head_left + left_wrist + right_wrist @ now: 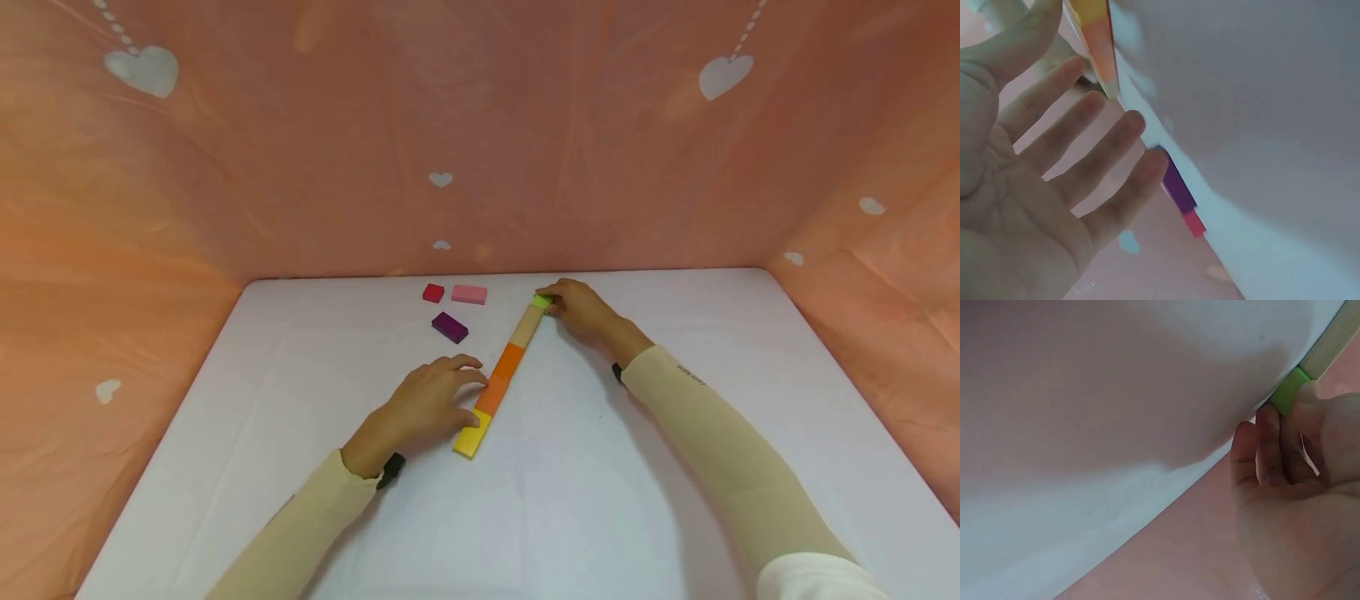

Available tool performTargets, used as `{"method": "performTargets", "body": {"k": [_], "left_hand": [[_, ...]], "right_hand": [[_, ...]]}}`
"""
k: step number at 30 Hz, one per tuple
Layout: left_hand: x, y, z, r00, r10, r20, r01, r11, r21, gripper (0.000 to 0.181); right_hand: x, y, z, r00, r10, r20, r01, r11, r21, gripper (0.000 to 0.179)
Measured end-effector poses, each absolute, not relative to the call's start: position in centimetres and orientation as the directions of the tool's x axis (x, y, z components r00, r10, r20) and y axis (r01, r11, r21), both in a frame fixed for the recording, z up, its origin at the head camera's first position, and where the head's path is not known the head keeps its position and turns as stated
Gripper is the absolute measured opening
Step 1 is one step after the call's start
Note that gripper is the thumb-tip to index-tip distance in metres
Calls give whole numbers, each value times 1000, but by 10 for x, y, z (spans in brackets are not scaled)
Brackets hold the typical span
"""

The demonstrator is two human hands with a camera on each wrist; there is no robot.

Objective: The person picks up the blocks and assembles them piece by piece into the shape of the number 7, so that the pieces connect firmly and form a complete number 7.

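A straight row of flat blocks slants across the white table: a yellow block (466, 442) nearest, an orange stretch (502, 379), a plain wood-coloured block (528, 326) and a small green block (543, 301) at the far end. My right hand (581, 310) pinches the green block between thumb and fingers, right against the wood-coloured block. Along the row's left side is my left hand (431, 396), fingers spread and loosely bent. Its thumb overlaps the yellow block in the head view, and a fingertip lies beside the orange part. The left wrist view shows its palm (1016, 187) holding nothing.
Left of the row's far end lie a purple block (450, 327), a small red block (433, 292) and a pink block (469, 294). Orange-pink cloth (480, 208) with white hearts hangs behind the table's back edge and along both sides.
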State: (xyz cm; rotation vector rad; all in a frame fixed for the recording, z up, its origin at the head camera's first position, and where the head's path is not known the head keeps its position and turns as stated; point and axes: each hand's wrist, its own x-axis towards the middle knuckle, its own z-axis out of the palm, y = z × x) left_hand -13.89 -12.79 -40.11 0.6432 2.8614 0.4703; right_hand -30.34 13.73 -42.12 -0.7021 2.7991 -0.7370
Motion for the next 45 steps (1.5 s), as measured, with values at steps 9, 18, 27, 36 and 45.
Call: {"method": "performTargets", "body": {"k": [9,18,27,36,45], "left_hand": [[-192,-158,-397,-946,323,12,298,855,424,47],[-236,-173,-405,-940,341,10,310,841,443,51],[-247,-174,-422,-930,366,-17,325,846,422,41],[-250,-174,-414,-927,368,-71,306,853,424,45],[-270,-170,-391,-891,408,-197,230,783,578,43]], "right_hand": [[-305,137,-424,-884,-465,-43,-380,770,-512,41],[-302,138,-423,-888,-457,-41,-376,776,-507,40],[-303,138,-422,-891,-452,-47,-367,777,-511,41],[-303,136,-424,-890,-453,-46,-368,775,-513,40],[-302,139,-424,-888,-460,-20,-389,773,-501,41]]}}
